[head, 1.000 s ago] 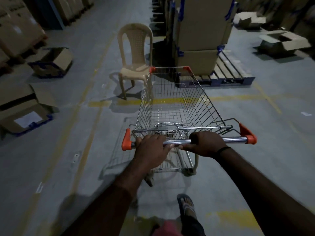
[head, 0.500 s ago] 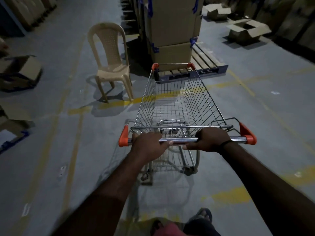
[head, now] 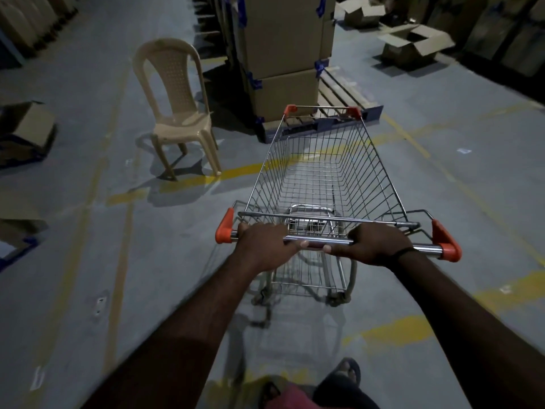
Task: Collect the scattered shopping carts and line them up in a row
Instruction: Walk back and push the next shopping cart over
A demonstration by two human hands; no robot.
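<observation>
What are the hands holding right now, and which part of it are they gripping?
Both hands hold the shopping cart by its metal push bar: the left hand near the left end, the right hand right of the middle.

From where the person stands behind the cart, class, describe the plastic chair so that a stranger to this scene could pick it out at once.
Start at the tall stack of cardboard boxes on the pallet ahead of the shopping cart. Look just left of that stack, across a dark gap, to where a yellow floor line runs. There stands the beige plastic chair, upright and empty, the only seat among boxes.
</observation>
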